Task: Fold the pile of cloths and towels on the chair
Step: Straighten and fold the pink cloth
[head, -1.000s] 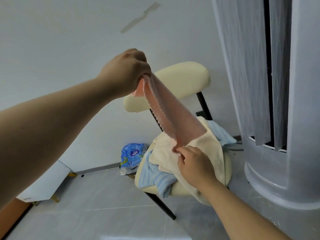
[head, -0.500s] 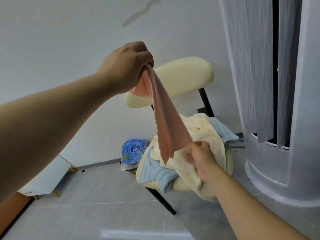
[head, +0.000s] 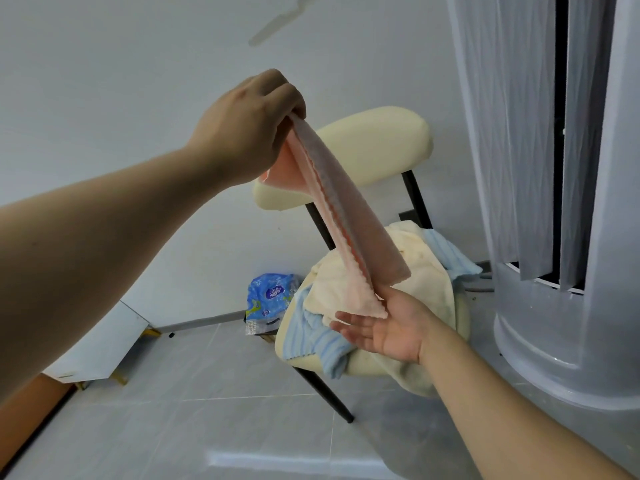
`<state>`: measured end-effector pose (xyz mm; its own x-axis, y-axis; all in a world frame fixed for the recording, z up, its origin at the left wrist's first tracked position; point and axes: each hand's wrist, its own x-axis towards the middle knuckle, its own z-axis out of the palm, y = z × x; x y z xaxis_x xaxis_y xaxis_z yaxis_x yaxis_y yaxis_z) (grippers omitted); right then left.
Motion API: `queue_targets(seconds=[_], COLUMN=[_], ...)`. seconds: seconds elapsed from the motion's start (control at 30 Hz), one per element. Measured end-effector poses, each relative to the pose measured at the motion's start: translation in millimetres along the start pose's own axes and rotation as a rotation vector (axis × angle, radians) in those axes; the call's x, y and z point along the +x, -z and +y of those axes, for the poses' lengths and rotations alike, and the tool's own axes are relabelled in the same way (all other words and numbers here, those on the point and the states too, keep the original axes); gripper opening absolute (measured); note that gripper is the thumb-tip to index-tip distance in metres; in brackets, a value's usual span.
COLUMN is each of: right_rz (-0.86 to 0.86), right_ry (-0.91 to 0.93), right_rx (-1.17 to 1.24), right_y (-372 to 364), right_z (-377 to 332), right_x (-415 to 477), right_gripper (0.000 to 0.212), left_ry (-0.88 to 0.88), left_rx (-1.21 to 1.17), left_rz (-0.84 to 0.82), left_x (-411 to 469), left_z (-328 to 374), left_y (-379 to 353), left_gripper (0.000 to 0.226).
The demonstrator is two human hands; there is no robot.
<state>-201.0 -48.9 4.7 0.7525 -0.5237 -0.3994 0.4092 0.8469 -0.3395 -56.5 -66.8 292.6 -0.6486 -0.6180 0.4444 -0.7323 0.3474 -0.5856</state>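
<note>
the left hand (head: 249,129) is raised and clenched round the top end of the pink cloth (head: 346,223). the cloth is doubled lengthwise into a narrow strip. its long axis runs from the left hand down and to the right, and ends at the right hand (head: 388,329).

the right hand lies palm up with fingers straight and grasps nothing. the lower corner of the strip rests on its palm near the base of the fingers. the greyer layer of the strip ends just above that hand.

the rest of the pile, a cream towel (head: 429,271) and a blue striped cloth (head: 311,336), lies on the seat of the chair (head: 374,143), beneath and behind the right hand.

judgement: the right hand is nearer to the free end. the next fold likely calls for it to close on that lower edge and carry it up along the strip axis toward the left hand.
</note>
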Motion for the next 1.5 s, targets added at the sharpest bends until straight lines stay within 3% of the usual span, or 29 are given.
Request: queue_targets(seconds=[0.13,0.27,0.47,0.6,0.67,0.73,0.8,0.93,1.03,1.1,1.27,1.33,1.5], right_rz=[0.029,0.118,0.195,0.195,0.190,0.177,0.177,0.244,0.339,0.431,0.583,0.635,0.718], right_ry=[0.114,0.359,0.722,0.819,0.855,0.892,0.930,0.980,0.962,0.888,0.531,0.469,0.427], right_rx=[0.178,0.242,0.378,0.371,0.351,0.302,0.280,0.293,0.220,0.107,-0.257,-0.332,-0.531], right_y=[1.0,10.3,13.3,16.5,19.5,19.8,16.4,10.8,13.1,18.0,39.6,47.9,60.7], right_z=[-8.5,-32.0,-68.4,-82.2,-85.5,-85.8,-86.6,-91.2,-92.1,-91.6,-75.4,-65.1,-56.9], right_x=[1.8,0.4,-23.1,-30.9,-26.8,-21.2,-16.3,-13.4,-15.3,-15.4,-4.4,-2.1,-10.5], right_gripper=[0.021,0.012,0.014,0.011,0.020,0.045,0.055,0.029,0.012,0.011,0.007,0.009,0.016], left_ry=[0.016,0.154,0.391,0.408,0.416,0.456,0.511,0.612,0.642,0.713,0.876,0.913,1.005], left_rx=[-0.010,-0.044,-0.076,-0.128,-0.140,-0.174,-0.205,-0.249,-0.278,-0.363,-0.449,-0.488,-0.475], left_rz=[-0.003,-0.077,-0.321,-0.427,-0.456,-0.472,-0.473,-0.310,-0.090,-0.062,-0.379,-0.449,-0.524], left_x=[-1.0,-3.2,-21.1,-34.3,-38.7,-41.8,-41.6,-44.7,-81.1,-126.1,-243.4,-270.4,-288.3], left_z=[-1.9,-6.0,-26.3,-45.1,-51.0,-55.3,-59.6,-56.6,-30.7,-1.1,82.1,104.6,125.2], left_y=[-5.4,-22.5,-73.2,-106.0,-121.7,-137.4,-148.5,-158.7,-168.9,-181.5,-211.1,-211.6,-204.1], left_gripper=[0.020,0.019,0.017,0.025,0.026,0.026,0.024,0.021,0.021,0.023,0.013,0.007,0.014])
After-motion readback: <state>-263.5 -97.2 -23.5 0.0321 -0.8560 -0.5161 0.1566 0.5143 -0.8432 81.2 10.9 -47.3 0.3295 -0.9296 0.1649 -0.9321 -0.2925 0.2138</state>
